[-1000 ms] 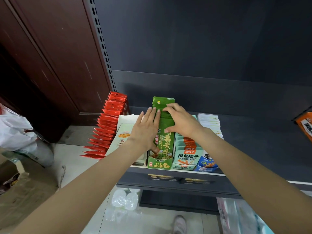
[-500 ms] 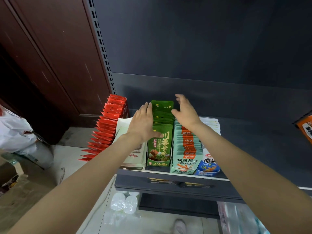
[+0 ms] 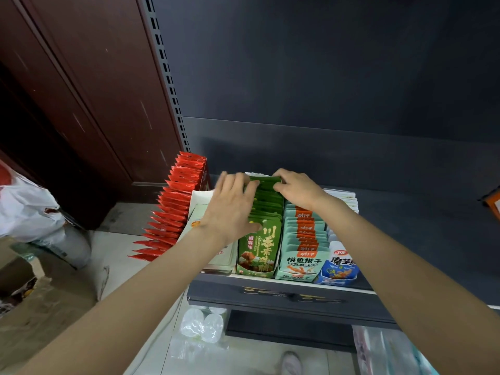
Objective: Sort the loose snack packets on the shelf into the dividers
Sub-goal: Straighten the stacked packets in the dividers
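Dark red-brown wooden door (image 3: pixel 81 104); white and red plastic bag (image 3: pixel 24 209); brown cardboard box (image 3: pixel 24 290); clear plastic cups (image 3: pixel 203 324).

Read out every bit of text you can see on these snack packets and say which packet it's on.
"川香素牛肉", "椒麻味": green packet.
"摸鱼搭子", with "劲仔" on the orange tabs: mint packet.
"魔芋", rest cut off, logo "卫龙": blue packet.
Red packets, orange packet, shelf label: unreadable.
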`<state>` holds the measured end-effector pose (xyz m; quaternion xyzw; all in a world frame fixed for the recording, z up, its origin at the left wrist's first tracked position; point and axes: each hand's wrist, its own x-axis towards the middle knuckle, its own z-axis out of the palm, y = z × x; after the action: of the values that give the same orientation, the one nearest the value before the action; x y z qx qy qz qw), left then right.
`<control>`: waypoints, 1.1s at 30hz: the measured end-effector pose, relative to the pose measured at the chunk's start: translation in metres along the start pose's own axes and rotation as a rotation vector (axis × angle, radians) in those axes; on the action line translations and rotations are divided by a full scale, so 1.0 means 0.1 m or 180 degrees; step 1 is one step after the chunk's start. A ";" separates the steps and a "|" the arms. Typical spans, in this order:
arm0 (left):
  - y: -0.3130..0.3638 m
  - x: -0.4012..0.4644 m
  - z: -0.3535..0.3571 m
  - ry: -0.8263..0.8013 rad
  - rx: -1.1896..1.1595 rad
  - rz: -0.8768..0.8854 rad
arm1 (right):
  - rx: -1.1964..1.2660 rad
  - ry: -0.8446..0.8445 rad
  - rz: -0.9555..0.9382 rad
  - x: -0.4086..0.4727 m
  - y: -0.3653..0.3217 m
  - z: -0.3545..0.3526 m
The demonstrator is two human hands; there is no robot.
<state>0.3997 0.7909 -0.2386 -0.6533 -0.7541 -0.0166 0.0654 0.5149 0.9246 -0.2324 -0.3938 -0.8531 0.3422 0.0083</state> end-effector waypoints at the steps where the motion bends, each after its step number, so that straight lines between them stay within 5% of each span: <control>1: 0.02 0.02 -0.01 -0.0007 -0.0051 0.0199 | -0.0001 0.0019 -0.0024 0.01 0.01 0.00; 8: 0.05 0.19 0.16 -0.0588 -0.0383 0.0081 | -0.0020 -0.0015 -0.0143 -0.01 0.07 0.00; 13: 0.02 0.16 0.18 -0.0757 -0.0218 0.0378 | -0.0729 0.0005 -0.0162 -0.08 0.12 0.08; 23: 0.01 0.23 0.15 -0.1075 -0.0105 -0.0211 | -0.0896 0.0050 -0.0181 -0.09 -0.06 0.13; 33: 0.00 0.04 0.18 -0.0645 -0.0542 -0.0253 | -0.0777 0.0036 0.0034 -0.03 0.04 -0.02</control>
<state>0.3977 0.7968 -0.2563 -0.6244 -0.7780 -0.0171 -0.0675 0.5202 0.9259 -0.2321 -0.3984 -0.8862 0.2337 -0.0366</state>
